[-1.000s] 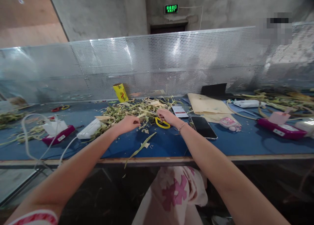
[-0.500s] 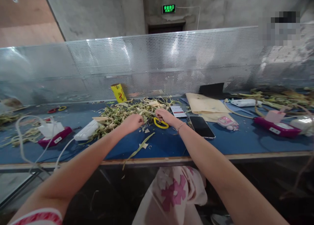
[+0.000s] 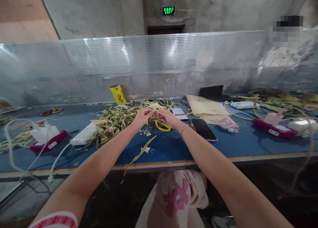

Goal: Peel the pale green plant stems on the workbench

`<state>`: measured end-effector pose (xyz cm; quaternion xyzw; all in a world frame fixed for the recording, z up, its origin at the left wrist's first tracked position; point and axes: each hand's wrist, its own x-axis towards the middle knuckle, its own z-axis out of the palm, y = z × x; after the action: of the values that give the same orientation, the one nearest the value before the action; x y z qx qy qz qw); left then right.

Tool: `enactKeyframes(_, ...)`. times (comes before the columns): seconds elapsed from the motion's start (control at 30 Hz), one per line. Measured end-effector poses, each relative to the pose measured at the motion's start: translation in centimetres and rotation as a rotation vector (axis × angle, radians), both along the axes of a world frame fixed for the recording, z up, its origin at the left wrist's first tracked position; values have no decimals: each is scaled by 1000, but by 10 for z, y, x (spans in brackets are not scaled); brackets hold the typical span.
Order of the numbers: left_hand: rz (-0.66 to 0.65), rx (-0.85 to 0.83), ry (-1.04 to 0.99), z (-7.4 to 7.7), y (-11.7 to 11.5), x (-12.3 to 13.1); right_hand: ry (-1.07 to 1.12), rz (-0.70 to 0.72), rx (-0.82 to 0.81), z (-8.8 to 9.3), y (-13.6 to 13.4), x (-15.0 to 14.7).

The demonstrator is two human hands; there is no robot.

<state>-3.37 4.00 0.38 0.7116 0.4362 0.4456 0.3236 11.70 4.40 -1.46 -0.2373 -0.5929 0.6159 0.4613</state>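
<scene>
My left hand [image 3: 145,116] and my right hand [image 3: 167,118] meet over the front right of a heap of dried plant scraps [image 3: 119,119]. Fingertips are pinched on both sides, nearly touching. Whatever lies between them is too small to make out. Just below my right hand is a yellow loop handle [image 3: 162,128], seemingly of scissors; I cannot tell whether the hand touches it. A long pale green leaf strip [image 3: 141,151] lies in front, reaching over the table edge, with small whitish scraps beside it.
Right of my hands are a lit phone [image 3: 180,113], a dark phone [image 3: 204,130], brown paper [image 3: 210,106] and a pink case [image 3: 227,124]. Magenta power strips [image 3: 275,130] with cables stand on both sides. A yellow packet [image 3: 118,94] leans at the perforated screen [image 3: 164,65].
My left hand has moved right and slightly up, closing the gap to my right hand. My right hand stays nearly in place. The view has shifted slightly.
</scene>
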Motion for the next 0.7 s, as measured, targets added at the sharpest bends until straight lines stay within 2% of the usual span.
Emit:
enactKeyframes(0.3,-23,4,-6,2,-12,-9,-47,-45,132,-2,5,4)
enactKeyframes(0.53,-97,-116,-151,-14,-1,-9,-149,-67,227,-2,6,6)
enactKeyframes(0.7,-102,-132,-170,-17,-4,-5,-194,-78,226,1,4,8)
